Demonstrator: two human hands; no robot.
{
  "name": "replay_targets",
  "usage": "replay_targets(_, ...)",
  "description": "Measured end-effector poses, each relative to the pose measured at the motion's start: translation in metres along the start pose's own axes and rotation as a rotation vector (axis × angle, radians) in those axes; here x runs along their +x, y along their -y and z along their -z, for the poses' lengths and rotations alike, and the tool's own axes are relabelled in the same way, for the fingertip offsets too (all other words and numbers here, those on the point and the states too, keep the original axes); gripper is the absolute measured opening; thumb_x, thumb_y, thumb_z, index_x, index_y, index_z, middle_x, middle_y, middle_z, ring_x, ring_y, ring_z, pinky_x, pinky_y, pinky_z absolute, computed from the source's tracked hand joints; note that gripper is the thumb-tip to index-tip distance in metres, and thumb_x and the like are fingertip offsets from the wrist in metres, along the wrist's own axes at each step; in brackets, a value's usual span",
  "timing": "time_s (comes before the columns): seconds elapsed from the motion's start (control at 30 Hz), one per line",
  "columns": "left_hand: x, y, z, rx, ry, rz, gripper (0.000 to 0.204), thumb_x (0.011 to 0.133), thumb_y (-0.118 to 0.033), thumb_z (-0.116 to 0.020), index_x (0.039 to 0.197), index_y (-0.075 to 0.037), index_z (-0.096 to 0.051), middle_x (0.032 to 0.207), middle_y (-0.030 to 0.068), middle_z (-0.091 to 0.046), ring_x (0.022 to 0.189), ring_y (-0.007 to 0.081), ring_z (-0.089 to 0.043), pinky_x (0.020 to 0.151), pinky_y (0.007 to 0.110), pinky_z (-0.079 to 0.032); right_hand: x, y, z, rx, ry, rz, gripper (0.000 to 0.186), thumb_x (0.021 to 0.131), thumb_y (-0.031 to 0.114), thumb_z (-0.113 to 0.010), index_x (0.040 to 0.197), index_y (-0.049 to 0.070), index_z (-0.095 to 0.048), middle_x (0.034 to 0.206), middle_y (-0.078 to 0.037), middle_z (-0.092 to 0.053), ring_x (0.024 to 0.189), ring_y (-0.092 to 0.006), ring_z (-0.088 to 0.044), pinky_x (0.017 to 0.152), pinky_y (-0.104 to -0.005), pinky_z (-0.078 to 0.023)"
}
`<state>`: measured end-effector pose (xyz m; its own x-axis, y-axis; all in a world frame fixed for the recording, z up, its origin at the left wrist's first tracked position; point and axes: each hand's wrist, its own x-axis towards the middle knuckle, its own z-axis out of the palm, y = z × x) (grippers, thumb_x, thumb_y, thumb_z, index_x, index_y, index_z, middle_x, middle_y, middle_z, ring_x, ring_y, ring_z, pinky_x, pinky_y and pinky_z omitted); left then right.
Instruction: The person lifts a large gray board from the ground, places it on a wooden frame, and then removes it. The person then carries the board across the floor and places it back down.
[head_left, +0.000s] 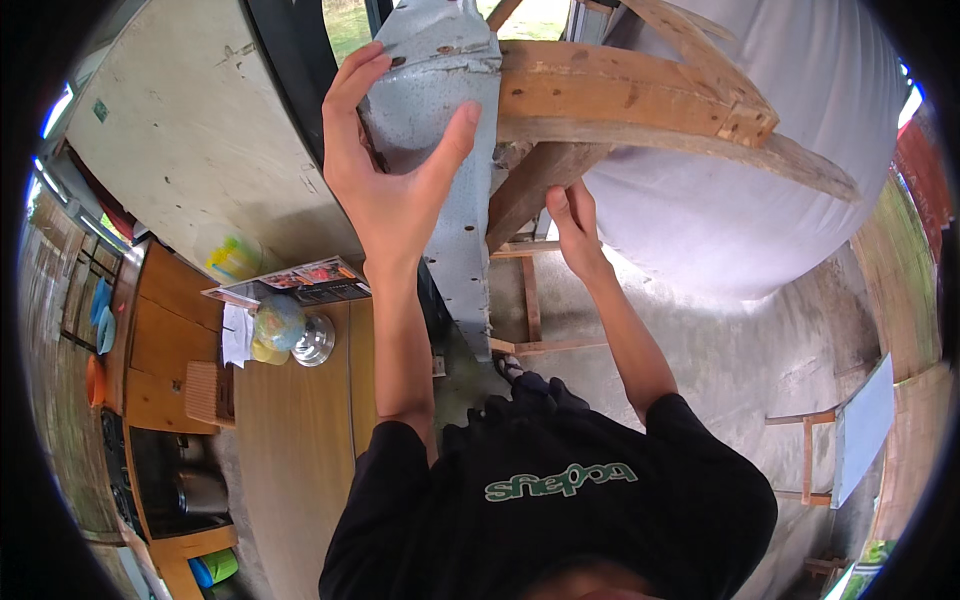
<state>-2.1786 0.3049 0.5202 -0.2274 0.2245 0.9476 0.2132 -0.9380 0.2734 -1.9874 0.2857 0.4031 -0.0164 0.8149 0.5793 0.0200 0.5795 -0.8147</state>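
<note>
A tall, worn blue-grey board (455, 190) with nail holes stands upright at upper middle, part of a wooden frame. My left hand (395, 190) spans its front, with the thumb stretched out across the board's face and the fingers at its left edge. Behind and right of the board runs a slanted wooden brace (540, 185). My right hand (578, 230) is beside this brace, thumb overlapping its edge, fingers loosely bent and nothing seen in them. Whether the thumb presses on the wood I cannot tell. A thick wooden beam (610, 90) reaches right from the board above that hand.
At left stands a wooden table (290, 450) with a globe (280, 322) and a framed board (300, 280). A cabinet (170, 330) is beyond it. White cloth (720, 220) hangs at right. A blue-topped stand (862, 430) is at far right on the concrete floor (700, 345).
</note>
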Motion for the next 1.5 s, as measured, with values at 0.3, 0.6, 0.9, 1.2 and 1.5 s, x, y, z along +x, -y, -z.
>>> replay_targets(0.3, 0.011, 0.036, -0.022, 0.082, 0.034, 0.021, 0.064, 0.067, -0.014, -0.085, 0.121, -0.001, -0.053, 0.131, 0.0127, -0.054, 0.118, 0.0238, -0.053, 0.1, 0.034, -0.041, 0.053, -0.035, 0.004, -0.005, -0.058, -0.018, 0.051, 0.103, 0.047, -0.04, 0.121, 0.001, -0.048, 0.103, 0.0, -0.049, 0.098, -0.0119, -0.04, 0.094, -0.025, -0.032)
replay_targets(0.6, -0.014, 0.054, -0.033, 0.334, 0.055, -0.044, 0.087, 0.071, -0.022, -0.085, 0.143, -0.006, -0.038, 0.151, 0.0225, -0.03, 0.134, 0.0387, -0.039, 0.107, 0.045, -0.034, 0.059, -0.046, -0.012, -0.036, -0.162, 0.034, 0.066, 0.102, 0.051, -0.035, 0.139, -0.003, -0.036, 0.133, -0.015, -0.048, 0.124, -0.0239, -0.043, 0.108, -0.0351, -0.029)
replay_targets(0.9, -0.058, 0.051, -0.043, 0.518, 0.053, -0.017, 0.082, 0.082, -0.019, -0.075, 0.148, -0.002, -0.03, 0.155, 0.0307, -0.016, 0.143, 0.0464, -0.018, 0.112, 0.051, -0.022, 0.054, -0.044, -0.013, -0.074, -0.105, 0.002, 0.059, 0.102, 0.044, -0.045, 0.138, -0.002, -0.037, 0.125, -0.016, -0.054, 0.115, -0.0247, -0.052, 0.099, -0.035, -0.039)
replay_targets(1.2, -0.069, 0.057, -0.038, 0.525, 0.147, -0.057, 0.076, 0.088, -0.022, -0.069, 0.149, -0.001, -0.029, 0.154, 0.0332, -0.012, 0.142, 0.0508, -0.016, 0.111, 0.053, -0.021, 0.05, -0.049, -0.016, -0.078, -0.147, 0.011, 0.055, 0.101, 0.038, -0.05, 0.138, 0.0, -0.037, 0.122, -0.014, -0.057, 0.111, -0.0224, -0.056, 0.095, -0.0343, -0.043)
replay_targets(1.5, -0.081, 0.058, -0.035, 0.582, 0.21, -0.025, 0.063, 0.096, -0.022, -0.056, 0.149, -0.003, -0.029, 0.155, 0.0334, -0.007, 0.142, 0.0519, -0.009, 0.111, 0.056, -0.016, 0.044, -0.054, -0.019, -0.047, -0.047, -0.053, 0.054, 0.101, 0.035, -0.052, 0.139, 0.001, -0.034, 0.123, -0.016, -0.057, 0.113, -0.0236, -0.057, 0.092, -0.0354, -0.047)
